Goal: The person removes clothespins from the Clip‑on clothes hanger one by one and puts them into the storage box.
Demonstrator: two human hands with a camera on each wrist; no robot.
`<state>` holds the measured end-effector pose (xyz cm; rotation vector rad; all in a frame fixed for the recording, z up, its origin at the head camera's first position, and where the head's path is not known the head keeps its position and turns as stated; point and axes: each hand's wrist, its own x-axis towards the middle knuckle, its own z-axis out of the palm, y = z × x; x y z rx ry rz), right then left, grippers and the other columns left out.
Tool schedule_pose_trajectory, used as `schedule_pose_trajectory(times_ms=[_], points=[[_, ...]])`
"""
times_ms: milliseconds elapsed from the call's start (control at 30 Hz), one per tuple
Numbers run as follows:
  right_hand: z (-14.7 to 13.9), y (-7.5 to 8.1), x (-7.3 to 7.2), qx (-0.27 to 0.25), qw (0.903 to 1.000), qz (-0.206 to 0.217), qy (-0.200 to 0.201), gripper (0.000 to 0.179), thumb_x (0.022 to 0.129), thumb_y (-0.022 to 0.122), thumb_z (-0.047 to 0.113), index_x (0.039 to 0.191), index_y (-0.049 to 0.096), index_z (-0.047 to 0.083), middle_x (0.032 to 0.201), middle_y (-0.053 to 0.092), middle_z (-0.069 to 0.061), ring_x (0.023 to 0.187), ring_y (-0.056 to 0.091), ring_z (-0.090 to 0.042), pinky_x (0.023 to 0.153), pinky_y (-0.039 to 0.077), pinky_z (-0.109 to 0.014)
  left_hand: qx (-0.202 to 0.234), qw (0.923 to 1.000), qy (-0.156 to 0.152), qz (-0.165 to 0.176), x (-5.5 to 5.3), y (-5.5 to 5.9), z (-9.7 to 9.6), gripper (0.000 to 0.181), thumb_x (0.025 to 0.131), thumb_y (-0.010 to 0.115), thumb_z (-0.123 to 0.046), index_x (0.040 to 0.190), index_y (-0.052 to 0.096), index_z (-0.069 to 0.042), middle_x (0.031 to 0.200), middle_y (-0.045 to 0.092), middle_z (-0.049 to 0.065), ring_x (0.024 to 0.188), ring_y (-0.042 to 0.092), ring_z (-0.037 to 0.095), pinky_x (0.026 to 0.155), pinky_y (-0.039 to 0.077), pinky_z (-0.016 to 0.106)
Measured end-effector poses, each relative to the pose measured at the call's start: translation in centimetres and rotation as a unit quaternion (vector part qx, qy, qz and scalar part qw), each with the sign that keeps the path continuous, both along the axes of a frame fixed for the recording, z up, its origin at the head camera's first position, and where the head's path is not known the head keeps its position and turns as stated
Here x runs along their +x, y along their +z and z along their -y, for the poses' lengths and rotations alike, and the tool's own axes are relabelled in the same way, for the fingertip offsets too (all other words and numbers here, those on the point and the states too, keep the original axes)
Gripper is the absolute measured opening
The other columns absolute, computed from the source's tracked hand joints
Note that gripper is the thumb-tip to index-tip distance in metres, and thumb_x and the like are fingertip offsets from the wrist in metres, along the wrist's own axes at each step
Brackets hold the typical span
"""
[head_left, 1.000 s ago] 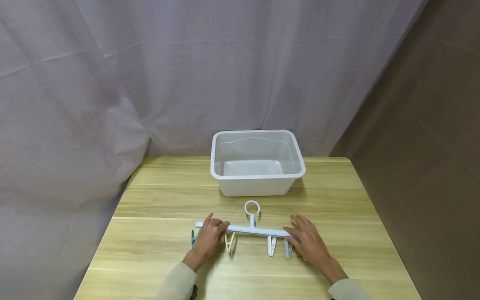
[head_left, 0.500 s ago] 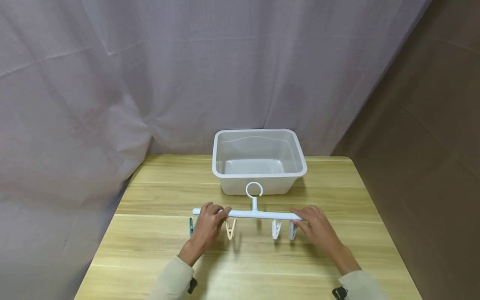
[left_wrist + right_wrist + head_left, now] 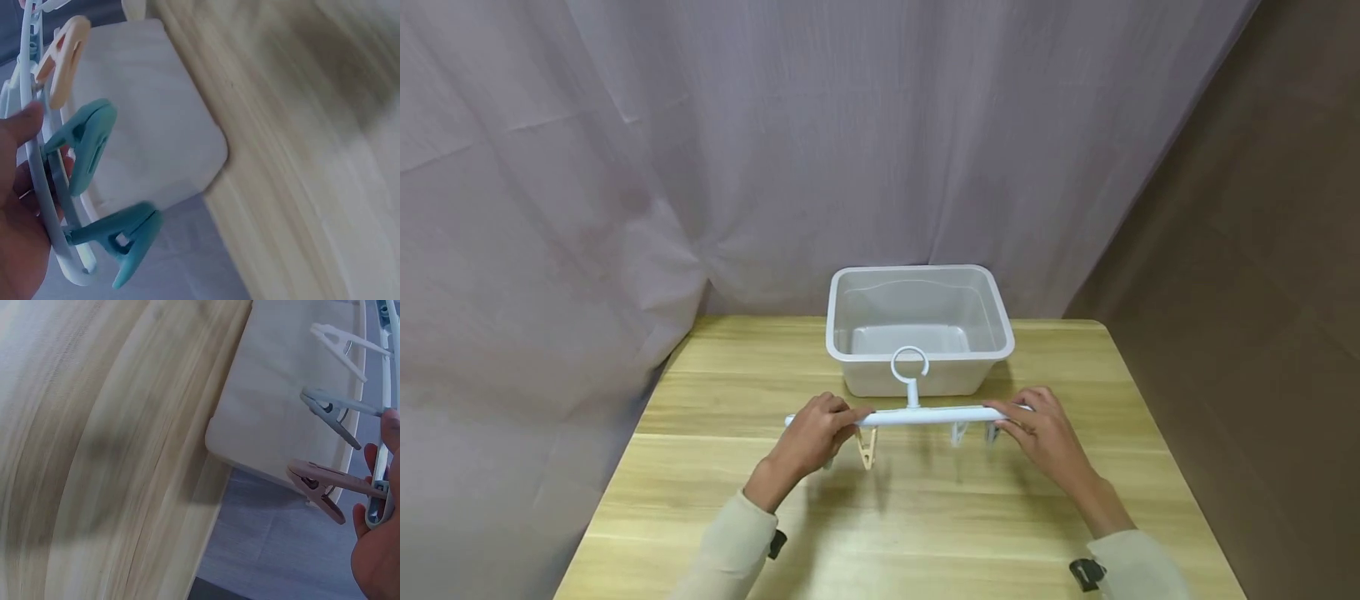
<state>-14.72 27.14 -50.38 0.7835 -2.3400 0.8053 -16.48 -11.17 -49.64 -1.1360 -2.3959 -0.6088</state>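
A pale blue-white clip hanger (image 3: 940,415) with a ring hook (image 3: 910,365) is held level above the table by both hands. My left hand (image 3: 811,435) grips the bar near its left end, thumb along the front. On the other end, my right hand (image 3: 1047,432) holds the bar between thumb and fingers. In the left wrist view, a peach clip (image 3: 64,61) and two teal clips (image 3: 119,240) dangle by the left hand. The right wrist view has a white clip (image 3: 340,349), a grey clip (image 3: 331,412) and a pinkish clip (image 3: 317,486) beside the right hand.
Behind the hanger, an off-white plastic tub (image 3: 921,375) stands at the back of the wooden table (image 3: 925,533). The hook overlaps the tub's front rim in the head view. A grey curtain (image 3: 820,150) hangs behind, and a brown one (image 3: 1240,250) at the right.
Both hands have raised the hanger off the table, bringing it towards the tub. The clips, lying near the tabletop earlier, now hang below the bar.
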Motion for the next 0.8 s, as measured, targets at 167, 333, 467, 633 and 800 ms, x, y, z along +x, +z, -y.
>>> schedule_pose_trajectory(times_ms=[167,333,467,633,800], points=[[0.1,0.2,0.0,-0.013,0.9999,-0.004,-0.003,0.048,0.065,0.087,-0.001,0.11,0.079,0.013,0.094,0.065,-0.006,0.099,0.052,-0.031,0.083,0.038,-0.041,-0.022,0.9989,0.003,0.042,-0.2,0.6,0.1,0.038,0.086,0.08,-0.01,0.123,0.074,-0.015,0.087,0.064,0.003,0.072,0.057,0.015,0.062,0.049,0.029],[0.2,0.2,-0.1,-0.015,0.9999,-0.005,-0.007,0.048,0.063,0.086,-0.001,0.109,0.079,0.012,0.094,0.065,-0.008,0.1,0.052,-0.033,0.085,0.038,-0.042,-0.023,0.9979,0.004,0.061,-0.2,0.7,0.0,0.038,0.087,0.079,-0.012,0.124,0.073,-0.016,0.088,0.063,0.001,0.071,0.056,0.013,0.06,0.047,0.026],[0.3,0.3,-0.2,-0.018,0.9997,-0.015,-0.012,0.05,0.064,0.085,-0.001,0.112,0.078,0.011,0.094,0.065,-0.009,0.099,0.052,-0.033,0.084,0.037,-0.042,-0.016,0.9987,0.007,0.049,-0.3,0.8,0.0,0.038,0.086,0.08,-0.013,0.124,0.074,-0.017,0.087,0.062,0.0,0.069,0.054,0.012,0.059,0.045,0.026],[0.3,0.7,-0.4,-0.03,0.9985,-0.018,-0.043,0.057,0.066,0.086,-0.001,0.121,0.072,0.004,0.106,0.064,-0.015,0.105,0.052,-0.037,0.089,0.038,-0.042,0.01,0.9998,0.014,0.012,-0.5,1.3,0.1,0.037,0.084,0.081,-0.013,0.12,0.076,-0.018,0.084,0.06,-0.001,0.066,0.052,0.012,0.057,0.044,0.027],[-0.1,1.3,-0.2,-0.083,0.9869,0.069,-0.12,0.079,0.073,0.087,0.003,0.144,0.052,0.002,0.125,0.057,-0.022,0.12,0.045,-0.041,0.097,0.038,-0.054,0.038,0.9991,0.018,-0.006,-0.7,1.9,0.3,0.04,0.08,0.084,-0.009,0.118,0.077,-0.019,0.082,0.06,-0.002,0.065,0.049,0.01,0.055,0.043,0.027]])
